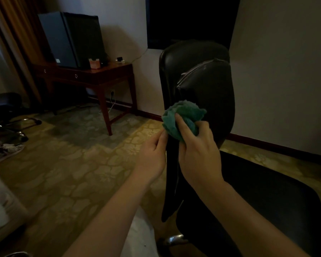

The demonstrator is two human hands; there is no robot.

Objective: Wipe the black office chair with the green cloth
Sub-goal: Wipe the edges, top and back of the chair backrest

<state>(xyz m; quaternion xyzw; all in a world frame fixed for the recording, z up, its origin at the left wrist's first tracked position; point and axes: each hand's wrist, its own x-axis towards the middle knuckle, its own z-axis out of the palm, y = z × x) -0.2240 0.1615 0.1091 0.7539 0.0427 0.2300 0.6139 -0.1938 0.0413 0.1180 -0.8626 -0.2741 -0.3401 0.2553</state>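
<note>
Green, soft cloth (182, 119) bunches easily, gripped by right hand (198, 156) against chair (211, 93); left hand (152, 154) pinches its seven-o'clock edge.

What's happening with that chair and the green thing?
A person is cleaning the black office chair. Their right hand holds a bunched-up green cloth against the side edge of the chair's back. Their left hand is right beside it, fingertips at the cloth's lower edge. It is too dark to tell whether that hand pinches the cloth.
</note>
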